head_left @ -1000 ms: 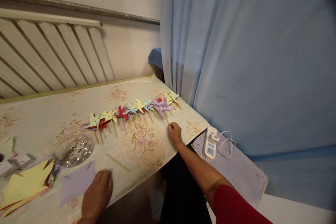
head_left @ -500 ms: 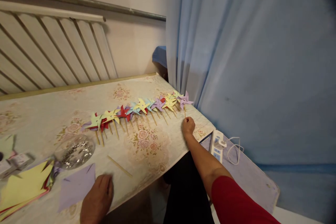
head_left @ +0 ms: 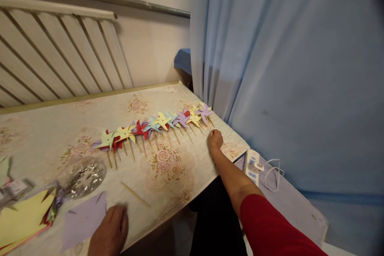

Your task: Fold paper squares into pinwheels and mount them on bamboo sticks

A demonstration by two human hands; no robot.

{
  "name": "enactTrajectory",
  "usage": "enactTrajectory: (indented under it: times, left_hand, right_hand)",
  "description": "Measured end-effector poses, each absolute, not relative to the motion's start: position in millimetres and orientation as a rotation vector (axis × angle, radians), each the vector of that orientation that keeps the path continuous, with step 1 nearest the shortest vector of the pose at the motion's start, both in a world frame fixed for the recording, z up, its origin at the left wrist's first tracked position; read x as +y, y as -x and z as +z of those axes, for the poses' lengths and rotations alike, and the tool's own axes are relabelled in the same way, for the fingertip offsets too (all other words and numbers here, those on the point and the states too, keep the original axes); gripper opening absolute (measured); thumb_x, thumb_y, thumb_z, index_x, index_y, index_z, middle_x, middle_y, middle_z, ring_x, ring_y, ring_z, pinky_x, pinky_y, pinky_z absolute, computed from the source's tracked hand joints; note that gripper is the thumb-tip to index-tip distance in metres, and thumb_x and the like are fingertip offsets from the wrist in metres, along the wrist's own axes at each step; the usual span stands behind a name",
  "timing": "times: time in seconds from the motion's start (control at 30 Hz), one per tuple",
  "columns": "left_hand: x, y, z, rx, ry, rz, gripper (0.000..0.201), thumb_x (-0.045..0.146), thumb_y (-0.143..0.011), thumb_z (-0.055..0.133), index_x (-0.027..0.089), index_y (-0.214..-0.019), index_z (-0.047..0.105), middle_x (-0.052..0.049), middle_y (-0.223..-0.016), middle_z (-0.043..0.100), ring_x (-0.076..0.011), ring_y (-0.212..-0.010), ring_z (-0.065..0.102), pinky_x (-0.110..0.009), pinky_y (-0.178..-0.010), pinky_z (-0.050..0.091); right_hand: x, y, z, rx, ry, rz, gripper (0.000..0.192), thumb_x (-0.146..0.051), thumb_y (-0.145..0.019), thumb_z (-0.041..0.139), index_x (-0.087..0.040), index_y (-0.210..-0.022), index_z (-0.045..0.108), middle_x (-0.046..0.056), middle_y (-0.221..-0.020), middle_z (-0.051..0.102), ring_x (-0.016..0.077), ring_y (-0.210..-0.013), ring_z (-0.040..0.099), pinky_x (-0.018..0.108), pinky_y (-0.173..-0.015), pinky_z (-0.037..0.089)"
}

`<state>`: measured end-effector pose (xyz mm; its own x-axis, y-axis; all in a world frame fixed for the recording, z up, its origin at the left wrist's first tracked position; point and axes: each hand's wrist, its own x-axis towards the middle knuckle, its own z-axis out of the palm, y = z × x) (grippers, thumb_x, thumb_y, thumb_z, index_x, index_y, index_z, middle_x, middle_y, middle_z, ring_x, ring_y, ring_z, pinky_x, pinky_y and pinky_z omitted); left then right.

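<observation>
At the right end of a row of pinwheels, my right hand [head_left: 215, 139] is closed on the stick of a purple pinwheel [head_left: 204, 112]. Its paper blades overlap a yellow pinwheel [head_left: 194, 119] beside it. By the table's front edge rests my left hand [head_left: 111, 226], fingers curled, with nothing seen in it. A square purple paper sheet [head_left: 84, 220] with cut corners lies beside and partly behind that hand. One loose wooden stick [head_left: 135, 194] is to its upper right. Beyond the sheet sits a clear round dish [head_left: 87, 180] of small shiny metal pieces.
A stack of coloured cut paper [head_left: 25, 220] is at the lower left, with small boxes [head_left: 16, 188] behind. Right of the flowered tablecloth [head_left: 171, 180], a power strip [head_left: 253, 168] with a white cable lies on a lower surface. A blue curtain [head_left: 288, 88] hangs along the right.
My right hand has brought the purple pinwheel left and down onto the row's end, its blades now against the neighbouring ones. My left hand stays by the purple sheet. The view has shifted slightly.
</observation>
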<state>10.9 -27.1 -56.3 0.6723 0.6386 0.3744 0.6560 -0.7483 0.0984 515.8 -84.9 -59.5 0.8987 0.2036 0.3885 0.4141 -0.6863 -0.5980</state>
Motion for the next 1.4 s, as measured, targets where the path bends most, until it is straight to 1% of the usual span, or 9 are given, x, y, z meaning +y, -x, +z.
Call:
enactTrajectory:
  times: [0.13, 0.33, 0.5, 0.6, 0.8, 0.97, 1.17, 1.4]
  left_hand:
    - [-26.9, -10.5, -57.2, -1.109, 2.827, -0.591, 0.018, 0.028, -0.096, 0.041, 0.022, -0.098, 0.057, -0.005, -0.096, 0.066, -0.0190, -0.086, 0.065, -0.031, -0.077, 0.050]
    - [-27.7, -10.4, -55.6, -1.106, 2.841, -0.608, 0.019, 0.029, -0.096, 0.041, 0.022, -0.095, 0.058, -0.006, -0.093, 0.066, -0.0198, -0.084, 0.065, -0.032, -0.077, 0.050]
    - [-28.8, -9.7, -55.2, -1.128, 2.838, -0.608, 0.019, 0.029, -0.096, 0.041, 0.022, -0.096, 0.058, -0.006, -0.095, 0.067, -0.0206, -0.086, 0.066, -0.033, -0.077, 0.051]
    - [-28.2, -9.5, -55.9, -1.127, 2.843, -0.611, 0.018, 0.030, -0.096, 0.040, 0.023, -0.096, 0.057, -0.006, -0.093, 0.067, -0.0204, -0.084, 0.066, -0.033, -0.076, 0.051]
    - [-27.4, -8.0, -57.7, -1.098, 2.834, -0.616, 0.019, 0.029, -0.096, 0.040, 0.021, -0.100, 0.057, -0.006, -0.096, 0.066, -0.0200, -0.084, 0.066, -0.034, -0.077, 0.051]
    - [-27.1, -8.1, -58.1, -1.119, 2.849, -0.588, 0.019, 0.031, -0.096, 0.041, 0.022, -0.099, 0.058, -0.005, -0.094, 0.067, -0.0203, -0.085, 0.067, -0.033, -0.077, 0.051]
    - [-29.7, -9.4, -53.6, -1.186, 2.844, -0.568, 0.021, 0.032, -0.096, 0.038, 0.023, -0.097, 0.057, -0.006, -0.096, 0.068, -0.0201, -0.085, 0.067, -0.033, -0.074, 0.051]
    - [-28.2, -10.2, -53.8, -1.107, 2.847, -0.642, 0.018, 0.031, -0.095, 0.040, 0.023, -0.097, 0.057, -0.006, -0.093, 0.066, -0.0206, -0.083, 0.066, -0.033, -0.077, 0.051]
  right_hand:
    - [-83.1, -519.4, -57.9, -0.442, 2.366, -0.411, 0.022, -0.020, -0.092, 0.045, -0.017, -0.092, 0.067, 0.008, -0.091, 0.062, 0.0194, -0.080, 0.051, 0.030, -0.069, 0.032]
    - [-81.1, -527.8, -57.3, -0.478, 2.384, -0.439, 0.022, -0.020, -0.093, 0.044, -0.016, -0.092, 0.066, 0.010, -0.093, 0.062, 0.0221, -0.089, 0.051, 0.031, -0.075, 0.035]
    - [-78.4, -535.2, -60.1, -0.564, 2.388, -0.489, 0.021, -0.019, -0.092, 0.045, -0.016, -0.089, 0.066, 0.011, -0.091, 0.062, 0.0233, -0.091, 0.049, 0.032, -0.079, 0.035]
    - [-77.4, -537.8, -61.0, -0.563, 2.385, -0.497, 0.022, -0.018, -0.092, 0.044, -0.016, -0.089, 0.066, 0.011, -0.090, 0.062, 0.0235, -0.090, 0.049, 0.033, -0.078, 0.035]
    - [-75.4, -539.3, -60.9, -0.555, 2.412, -0.469, 0.022, -0.018, -0.093, 0.044, -0.016, -0.090, 0.066, 0.011, -0.092, 0.062, 0.0239, -0.091, 0.050, 0.033, -0.077, 0.034]
    - [-73.8, -540.1, -62.4, -0.566, 2.422, -0.443, 0.023, -0.018, -0.093, 0.044, -0.015, -0.090, 0.067, 0.013, -0.092, 0.063, 0.0240, -0.092, 0.050, 0.033, -0.078, 0.034]
    - [-72.7, -542.9, -66.3, -0.586, 2.420, -0.493, 0.021, -0.017, -0.091, 0.047, -0.017, -0.087, 0.067, 0.011, -0.089, 0.064, 0.0231, -0.089, 0.052, 0.032, -0.075, 0.034]
    - [-72.9, -541.8, -64.4, -0.576, 2.427, -0.479, 0.021, -0.017, -0.091, 0.046, -0.016, -0.086, 0.067, 0.012, -0.090, 0.065, 0.0237, -0.088, 0.052, 0.033, -0.074, 0.035]
